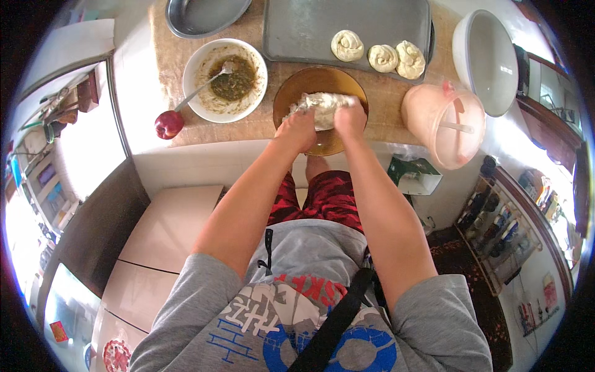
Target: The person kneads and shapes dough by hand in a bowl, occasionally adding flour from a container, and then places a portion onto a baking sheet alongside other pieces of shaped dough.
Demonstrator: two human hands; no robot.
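Note:
Over an amber bowl (290, 83), both of my hands are closed on a pale, lumpy mass of dough (325, 110). My left hand (298, 130) grips its left end, where something crinkled and shiny, maybe clear plastic, shows. At the right end is my right hand (349, 120), curled into a fist on it. Motion blur hides the fingertips. Beyond the bowl, several coiled dough rolls (347, 45) sit on the right part of a dark baking tray (297, 28).
Left of the amber bowl stands a white bowl (190, 76) with a dark herb mixture and a spoon (200, 93). A red apple (169, 124) lies by the table's front edge. At right are a pink plastic jug (420, 109) and a white basin (488, 60). A grey pan (209, 16) is back left.

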